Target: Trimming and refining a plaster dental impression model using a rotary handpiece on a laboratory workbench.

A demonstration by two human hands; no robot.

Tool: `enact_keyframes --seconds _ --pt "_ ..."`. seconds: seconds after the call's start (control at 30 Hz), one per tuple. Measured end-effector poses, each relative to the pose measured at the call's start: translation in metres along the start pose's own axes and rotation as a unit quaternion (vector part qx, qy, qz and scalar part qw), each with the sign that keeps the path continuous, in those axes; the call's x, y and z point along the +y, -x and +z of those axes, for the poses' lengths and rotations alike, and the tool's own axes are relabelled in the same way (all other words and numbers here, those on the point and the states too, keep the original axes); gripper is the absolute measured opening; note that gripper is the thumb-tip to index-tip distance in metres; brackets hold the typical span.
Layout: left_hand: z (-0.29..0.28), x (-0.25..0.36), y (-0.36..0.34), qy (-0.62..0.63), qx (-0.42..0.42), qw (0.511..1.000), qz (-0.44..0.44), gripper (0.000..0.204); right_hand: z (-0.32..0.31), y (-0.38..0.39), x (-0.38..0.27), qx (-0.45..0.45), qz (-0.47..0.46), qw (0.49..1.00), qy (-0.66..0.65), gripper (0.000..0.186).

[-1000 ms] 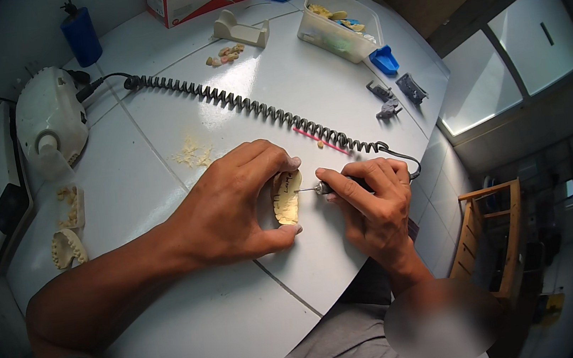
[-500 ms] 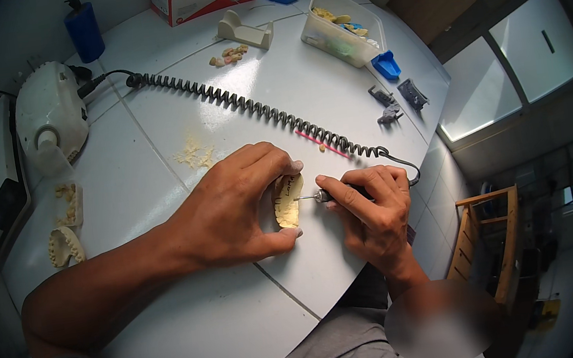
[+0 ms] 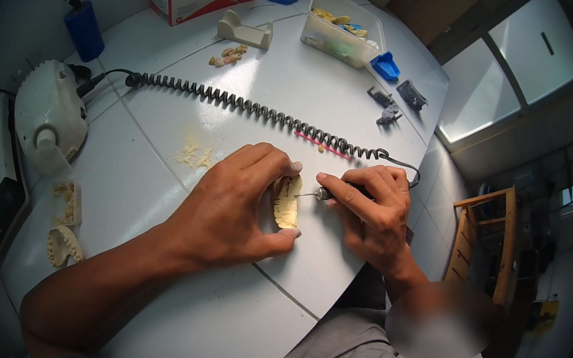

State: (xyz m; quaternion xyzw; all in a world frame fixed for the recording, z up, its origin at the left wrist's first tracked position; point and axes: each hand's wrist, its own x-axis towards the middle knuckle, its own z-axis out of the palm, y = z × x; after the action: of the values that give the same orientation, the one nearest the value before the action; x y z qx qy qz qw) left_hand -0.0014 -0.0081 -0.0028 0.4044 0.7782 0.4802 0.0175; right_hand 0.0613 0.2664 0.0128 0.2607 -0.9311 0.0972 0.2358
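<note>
My left hand (image 3: 236,206) pinches a pale yellow dental cast (image 3: 286,211) by its two ends, thumb at the near end and fingers at the far end. Dark handwriting marks the cast's flat face. In my right hand (image 3: 377,214) is a rotary handpiece (image 3: 324,194), gripped like a pen. Its thin metal bur points left and reaches the cast's right side; whether it touches cannot be made out. A coiled black cord (image 3: 234,102) runs from the handpiece to a white control unit (image 3: 50,118) at the far left.
Yellowish shavings (image 3: 194,152) lie beyond my left hand. A pink stick (image 3: 322,144) rests beside the cord. Another cast (image 3: 64,246) and a small tray of teeth (image 3: 66,203) stand at left. Farther back are a cream stand (image 3: 247,33), a plastic tub (image 3: 337,40) and grey parts (image 3: 386,106).
The cast is tilted slightly differently in my left hand, and the bur has shifted a little up along its side. Both hands keep their holds.
</note>
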Motion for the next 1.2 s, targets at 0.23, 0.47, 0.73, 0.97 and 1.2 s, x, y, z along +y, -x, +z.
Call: enact_keyframes --seconds 0.23,0.47,0.73,0.97,1.2 --pt "0.0002 0.0009 0.0001 -0.004 0.001 1.0 -0.002 0.066 0.0009 0.0 -0.0002 0.002 -0.011 1.0 -0.004 0.043" --pt "0.001 0.0006 0.0004 -0.007 0.006 1.0 0.004 0.067 -0.0001 -0.0006 -0.001 0.002 -0.022 1.0 -0.001 0.043" --pt "0.0015 -0.0003 0.0004 -0.006 0.007 1.0 0.005 0.068 0.0006 -0.0002 -0.0004 0.001 -0.022 1.0 0.003 0.042" --pt "0.0009 0.0018 0.0 -0.015 -0.003 1.0 -0.004 0.069 0.0005 0.0 0.0004 0.005 -0.034 0.999 -0.009 0.042" --pt "0.0023 0.0004 0.0001 -0.017 0.002 1.0 0.004 0.069 -0.001 -0.0014 0.0005 -0.003 -0.033 0.999 -0.011 0.043"
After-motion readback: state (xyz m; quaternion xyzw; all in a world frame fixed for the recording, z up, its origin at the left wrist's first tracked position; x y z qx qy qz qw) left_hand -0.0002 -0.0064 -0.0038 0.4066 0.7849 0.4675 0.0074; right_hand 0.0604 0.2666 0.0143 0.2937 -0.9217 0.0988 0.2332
